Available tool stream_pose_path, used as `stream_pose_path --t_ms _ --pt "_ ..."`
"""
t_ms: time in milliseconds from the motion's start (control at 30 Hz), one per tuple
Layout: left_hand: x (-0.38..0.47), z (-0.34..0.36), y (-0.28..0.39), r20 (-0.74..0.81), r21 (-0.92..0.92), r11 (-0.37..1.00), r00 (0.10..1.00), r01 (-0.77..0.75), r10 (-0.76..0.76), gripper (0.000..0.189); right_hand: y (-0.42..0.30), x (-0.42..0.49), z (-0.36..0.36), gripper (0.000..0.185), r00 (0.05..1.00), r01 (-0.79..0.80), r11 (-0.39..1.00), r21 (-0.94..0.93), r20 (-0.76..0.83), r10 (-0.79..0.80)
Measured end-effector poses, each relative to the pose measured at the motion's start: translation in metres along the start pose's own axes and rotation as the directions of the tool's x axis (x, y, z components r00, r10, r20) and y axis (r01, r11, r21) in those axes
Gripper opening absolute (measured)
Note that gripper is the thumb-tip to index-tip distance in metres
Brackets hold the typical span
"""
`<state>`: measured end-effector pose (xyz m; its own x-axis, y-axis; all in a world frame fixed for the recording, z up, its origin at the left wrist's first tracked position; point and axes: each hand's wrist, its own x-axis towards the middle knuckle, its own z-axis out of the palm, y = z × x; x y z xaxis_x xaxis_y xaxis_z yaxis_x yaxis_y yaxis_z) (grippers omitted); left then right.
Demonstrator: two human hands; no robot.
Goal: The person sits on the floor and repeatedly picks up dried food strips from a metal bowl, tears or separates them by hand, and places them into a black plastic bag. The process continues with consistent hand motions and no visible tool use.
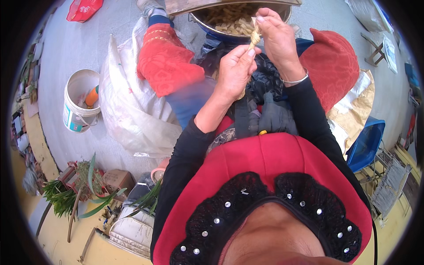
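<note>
Between my hands is a knotted pale yellow strip [254,37], its material not clear. My left hand [236,68] pinches its lower end between thumb and fingers. At its upper end, the fingers of my right hand [277,41] are closed on the tip. Just beyond, a round blue-rimmed basin [217,34] holds many similar pale yellow pieces [236,26]. A wooden board [198,6] lies across the basin's far part. Black plastic [265,74] is bunched below my hands, between my legs.
Red cloths [165,61] cover both legs. A large white woven sack [132,109] lies at left, beside a white bucket [82,112] with an orange-handled item inside. At right are a brown paper sack [352,109] and a blue plastic container [367,144]. Potted plants [63,198] stand at lower left.
</note>
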<state>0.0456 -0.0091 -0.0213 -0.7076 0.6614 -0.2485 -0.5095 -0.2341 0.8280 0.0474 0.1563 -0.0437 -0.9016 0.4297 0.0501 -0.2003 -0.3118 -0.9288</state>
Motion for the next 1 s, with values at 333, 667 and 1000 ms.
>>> stream_pose_path --t_ms 333,667,1000 --pt "0.007 -0.028 0.016 0.338 0.931 -0.076 0.768 -0.356 0.543 0.011 -0.063 -0.004 -0.003 0.035 0.895 0.213 0.642 -0.736 0.411 0.173" --pt "-0.001 -0.053 0.030 0.224 0.682 0.715 0.975 -0.154 -0.004 0.019 -0.082 -0.016 -0.013 0.015 0.691 0.607 0.357 -0.710 0.694 0.204" --pt "0.003 -0.053 0.025 0.239 0.483 0.860 0.970 -0.162 0.048 0.022 -0.082 -0.017 0.025 0.031 0.643 0.766 0.045 -0.641 0.764 -0.056"
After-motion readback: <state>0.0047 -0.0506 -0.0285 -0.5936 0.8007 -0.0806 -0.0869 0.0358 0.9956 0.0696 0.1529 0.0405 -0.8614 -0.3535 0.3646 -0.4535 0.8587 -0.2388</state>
